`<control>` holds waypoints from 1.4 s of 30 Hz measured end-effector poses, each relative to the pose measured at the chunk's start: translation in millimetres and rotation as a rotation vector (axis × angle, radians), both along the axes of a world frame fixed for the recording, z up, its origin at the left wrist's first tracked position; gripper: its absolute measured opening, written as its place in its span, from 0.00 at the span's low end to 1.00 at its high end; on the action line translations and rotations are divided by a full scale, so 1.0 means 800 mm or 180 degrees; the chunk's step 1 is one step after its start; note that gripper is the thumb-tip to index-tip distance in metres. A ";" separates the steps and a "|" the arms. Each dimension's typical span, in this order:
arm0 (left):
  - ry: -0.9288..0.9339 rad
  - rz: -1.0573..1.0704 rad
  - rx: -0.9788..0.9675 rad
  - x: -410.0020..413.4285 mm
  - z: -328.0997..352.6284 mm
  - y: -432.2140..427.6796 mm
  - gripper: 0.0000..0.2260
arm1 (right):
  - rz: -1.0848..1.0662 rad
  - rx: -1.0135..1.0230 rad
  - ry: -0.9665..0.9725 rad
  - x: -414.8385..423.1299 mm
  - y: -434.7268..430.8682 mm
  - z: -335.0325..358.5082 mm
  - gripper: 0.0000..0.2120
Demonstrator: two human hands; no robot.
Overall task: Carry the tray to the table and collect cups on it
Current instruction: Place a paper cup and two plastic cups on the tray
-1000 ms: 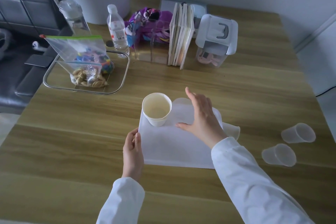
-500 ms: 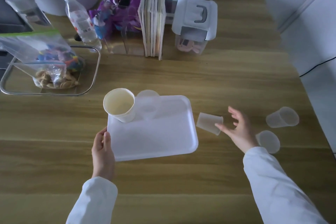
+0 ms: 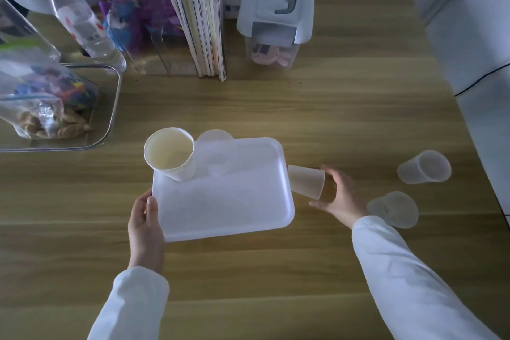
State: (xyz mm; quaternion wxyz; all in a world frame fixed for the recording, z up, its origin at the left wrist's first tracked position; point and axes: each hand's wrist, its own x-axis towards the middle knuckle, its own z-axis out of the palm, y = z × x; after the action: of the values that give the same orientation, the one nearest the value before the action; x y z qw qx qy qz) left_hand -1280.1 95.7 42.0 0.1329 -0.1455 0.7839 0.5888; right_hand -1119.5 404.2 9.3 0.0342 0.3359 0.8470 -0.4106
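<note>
A white tray (image 3: 229,207) lies on the wooden table (image 3: 303,107). My left hand (image 3: 145,226) grips its near left corner. A white paper cup (image 3: 169,157) stands upright at the tray's far left, with a clear plastic cup (image 3: 216,157) upright beside it. Just right of the tray a small translucent cup (image 3: 306,181) lies on its side. My right hand (image 3: 340,196) curls around that cup's mouth end, fingers apart and touching it. Two more clear cups lie tipped over farther right, one (image 3: 423,167) near the table edge and one (image 3: 394,208) closer to me.
A clear bin (image 3: 110,119) holding zip bags of snacks stands at the left. Along the back are a water bottle (image 3: 82,27), a purple toy bag (image 3: 140,8), upright books (image 3: 201,16) and a lidded white container (image 3: 276,14). The table's right edge (image 3: 452,96) drops off.
My right hand left the tray, swung right and closed in on the tipped small cup. My head turned right, so everything shifted left in view. The left hand stays on the tray.
</note>
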 end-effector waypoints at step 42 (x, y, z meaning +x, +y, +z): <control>-0.0025 -0.0624 0.0546 0.061 0.046 -0.040 0.10 | 0.0561 0.0751 0.1322 -0.065 -0.177 0.190 0.42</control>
State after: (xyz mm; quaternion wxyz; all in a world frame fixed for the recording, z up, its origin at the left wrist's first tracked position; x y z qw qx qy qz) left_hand -1231.1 64.0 78.7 0.2048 -0.0585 0.7407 0.6372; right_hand -1171.4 262.3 161.2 -0.1443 0.1709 0.9039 -0.3646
